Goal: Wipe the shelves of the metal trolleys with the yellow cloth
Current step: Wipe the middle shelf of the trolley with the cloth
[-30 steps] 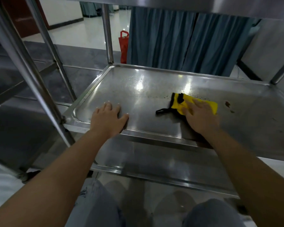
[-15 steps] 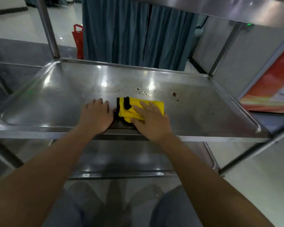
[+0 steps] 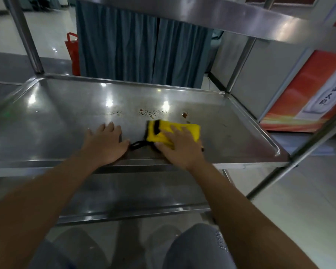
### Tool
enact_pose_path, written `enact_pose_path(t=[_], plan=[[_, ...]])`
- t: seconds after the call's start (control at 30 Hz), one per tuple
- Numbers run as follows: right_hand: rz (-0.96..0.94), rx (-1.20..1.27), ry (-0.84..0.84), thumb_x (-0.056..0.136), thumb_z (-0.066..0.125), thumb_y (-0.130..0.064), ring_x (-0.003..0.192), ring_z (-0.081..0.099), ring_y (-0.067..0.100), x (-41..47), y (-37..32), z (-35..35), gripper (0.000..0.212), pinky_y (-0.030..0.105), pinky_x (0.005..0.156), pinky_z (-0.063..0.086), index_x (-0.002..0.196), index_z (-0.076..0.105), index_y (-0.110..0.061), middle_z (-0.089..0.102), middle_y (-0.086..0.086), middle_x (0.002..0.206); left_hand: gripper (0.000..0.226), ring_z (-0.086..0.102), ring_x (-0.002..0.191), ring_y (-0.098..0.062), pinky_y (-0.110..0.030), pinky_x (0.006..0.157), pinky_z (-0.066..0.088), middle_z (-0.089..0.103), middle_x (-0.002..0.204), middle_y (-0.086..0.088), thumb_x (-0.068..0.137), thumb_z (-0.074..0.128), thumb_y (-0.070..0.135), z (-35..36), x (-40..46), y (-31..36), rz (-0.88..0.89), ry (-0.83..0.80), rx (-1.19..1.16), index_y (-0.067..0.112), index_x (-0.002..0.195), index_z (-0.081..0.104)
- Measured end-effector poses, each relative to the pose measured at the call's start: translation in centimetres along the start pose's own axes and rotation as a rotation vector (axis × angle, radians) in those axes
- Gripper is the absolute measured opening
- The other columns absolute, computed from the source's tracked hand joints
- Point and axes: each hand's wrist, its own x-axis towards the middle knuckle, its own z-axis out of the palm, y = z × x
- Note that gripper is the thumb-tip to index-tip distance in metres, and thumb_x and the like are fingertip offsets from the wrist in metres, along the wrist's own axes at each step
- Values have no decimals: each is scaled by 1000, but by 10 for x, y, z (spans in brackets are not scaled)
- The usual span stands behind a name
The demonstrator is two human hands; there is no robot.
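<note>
A folded yellow cloth (image 3: 188, 128) with black trim and a black loop lies on the middle shelf (image 3: 52, 113) of the metal trolley, near its front edge. My right hand (image 3: 180, 148) presses flat on the cloth with straight fingers. My left hand (image 3: 105, 144) rests flat on the bare shelf just left of the cloth's black loop. Brown spots and droplets (image 3: 153, 112) mark the steel just behind the cloth, with a larger brown stain (image 3: 184, 114) to the right.
The trolley's top shelf (image 3: 211, 14) overhangs above, and a lower shelf (image 3: 136, 200) sits beneath. Upright posts stand at back left (image 3: 25, 35) and back right (image 3: 239, 63). Blue curtains (image 3: 140, 49), a red bag (image 3: 73, 53) and an orange banner (image 3: 306, 94) lie beyond.
My right hand has slid the cloth to the right, away from my left hand, leaving a gap between them. The view shifted slightly, and my left hand stayed flat on the shelf.
</note>
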Motion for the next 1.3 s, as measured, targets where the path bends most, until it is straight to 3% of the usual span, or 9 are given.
enact_pose_path(t=[0.13,0.3,0.43,0.5,0.63,0.8,1.03,1.17,1.3], plan=[[-101,79,-30,88,38,-68,146,10,13,4,7,-4,53,60,110,10,138,34,-51,20,-19,156,58,23,143,-33,-52,113,20,29,156,-9,97,30,40,10,4,38,71,132,-114,16,150,26],[14,79,32,91,47,-57,143,20,17,7,103,-29,53,53,114,21,140,40,-39,29,-10,154,72,24,143,-31,-48,113,21,32,155,-4,92,11,65,13,1,27,165,133,-75,23,146,34],[188,46,65,95,44,-49,142,24,22,5,170,-46,51,51,114,21,143,39,-32,30,0,155,91,18,146,-28,-47,115,16,21,159,-2,81,1,81,12,-1,30,152,103,-34,27,150,23],[240,5,71,97,40,-49,143,22,27,10,167,-43,51,49,116,17,144,39,-29,29,4,155,104,11,148,-28,-48,117,10,12,161,-3,70,-2,89,11,-2,33,109,46,-21,28,152,14],[220,-67,5,92,35,-62,145,12,29,6,120,-32,57,59,113,16,144,34,-37,22,-1,157,127,-1,147,-38,-59,115,3,-1,162,-8,47,-1,104,6,6,62,-27,-82,-3,32,152,2],[-46,34,-16,87,38,-68,146,7,10,-31,126,-35,55,59,112,16,140,31,-52,18,-20,156,128,-5,148,-33,-60,116,-1,-5,162,-9,45,-2,104,13,12,72,25,-47,-22,34,152,-1],[183,-44,47,93,42,-55,141,25,27,13,239,-60,58,55,113,22,145,36,-28,30,3,154,120,-5,148,-29,-55,118,0,-5,162,-5,49,2,104,20,16,71,25,-30,-24,40,151,-2],[320,-103,10,95,36,-52,133,36,36,53,233,-56,48,54,110,26,138,42,-31,40,10,146,122,-1,148,-30,-56,117,4,-1,162,-5,48,0,104,22,18,72,14,-7,-4,39,151,1],[226,-155,31,96,38,-49,137,30,32,13,216,-54,48,56,108,28,141,39,-31,37,5,149,121,1,148,-29,-56,117,5,1,162,-5,49,0,104,23,16,66,16,-11,9,39,151,2]])
